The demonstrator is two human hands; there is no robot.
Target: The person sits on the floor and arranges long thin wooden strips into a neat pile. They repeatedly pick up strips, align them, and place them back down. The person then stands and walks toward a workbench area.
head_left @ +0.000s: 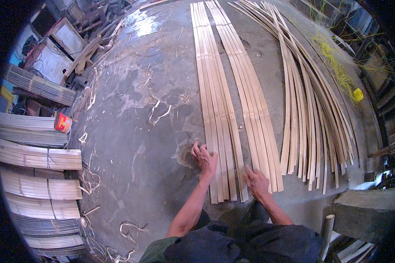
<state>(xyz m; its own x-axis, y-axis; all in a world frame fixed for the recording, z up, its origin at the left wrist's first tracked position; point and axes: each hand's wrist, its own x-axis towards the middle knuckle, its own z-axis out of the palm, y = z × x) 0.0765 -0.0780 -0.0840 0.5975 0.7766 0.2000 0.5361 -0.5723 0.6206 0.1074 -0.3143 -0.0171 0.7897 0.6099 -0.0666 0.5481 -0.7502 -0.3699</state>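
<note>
Two flat groups of long pale bamboo strips lie lengthwise on the floor before me, a left group [219,127] and a right group [254,114]. My left hand [205,160] rests at the left group's outer edge near its close end. Its fingers are bent and apart, with no strip gripped between them. In the gap between the groups is my right hand [257,182], its forefinger stretched forward and the other fingers partly curled beside the left group's rightmost strip. Whether its fingertips touch that strip cannot be made out.
A loose, crossing pile of bamboo strips [309,109] lies to the right. Tied strip bundles [44,184] line the left side, with a red tin [63,123] on one. Yellow twine [331,61] tangles at the far right. A concrete block [366,212] stands at the near right.
</note>
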